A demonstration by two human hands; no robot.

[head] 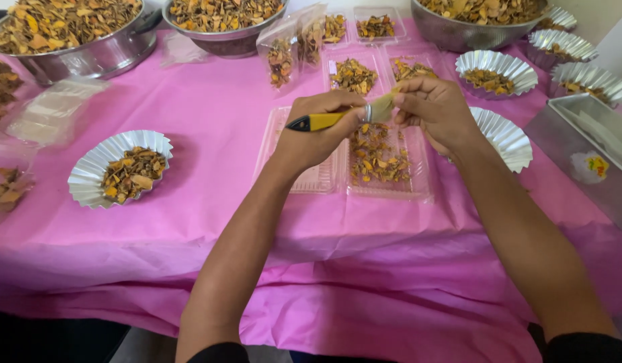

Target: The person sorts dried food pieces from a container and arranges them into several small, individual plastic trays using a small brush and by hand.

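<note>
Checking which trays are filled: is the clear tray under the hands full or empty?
Half filled: the clear tray has dried pieces in its right compartment, while its left looks empty.

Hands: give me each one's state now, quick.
Left hand: closed around the yellow-handled brush.
Right hand: fingers pinching the brush's bristle end, above the clear tray of dried pieces.

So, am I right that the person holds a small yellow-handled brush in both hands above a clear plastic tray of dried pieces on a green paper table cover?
Not quite: the head view shows a pink paper table cover. The left hand and right hand do hold the small yellow-handled brush above the clear plastic tray.
</note>
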